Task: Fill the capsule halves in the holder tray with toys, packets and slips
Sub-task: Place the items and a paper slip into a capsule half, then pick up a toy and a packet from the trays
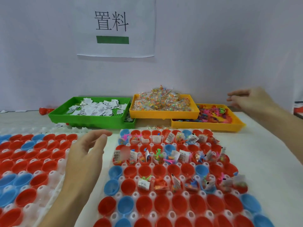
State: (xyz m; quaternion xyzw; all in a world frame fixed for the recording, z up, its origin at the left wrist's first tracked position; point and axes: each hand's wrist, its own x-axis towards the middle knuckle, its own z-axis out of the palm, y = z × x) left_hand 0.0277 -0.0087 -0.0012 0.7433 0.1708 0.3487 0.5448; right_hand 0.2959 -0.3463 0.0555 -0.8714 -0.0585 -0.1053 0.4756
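A white holder tray lies in front of me with red and blue capsule halves. Its far rows hold slips, packets and small toys; the near rows show bare cups. My left hand hovers open and holding nothing between this tray and a second holder tray on the left. My right hand is open in the air, above the far right of the yellow tray of coloured toys. A green tray holds white slips. A raised yellow tray is heaped with clear packets.
The three supply trays stand in a row against a white wall with a paper sign. A red capsule half lies left of the green tray. Stray packets sit between the yellow trays and the holder tray.
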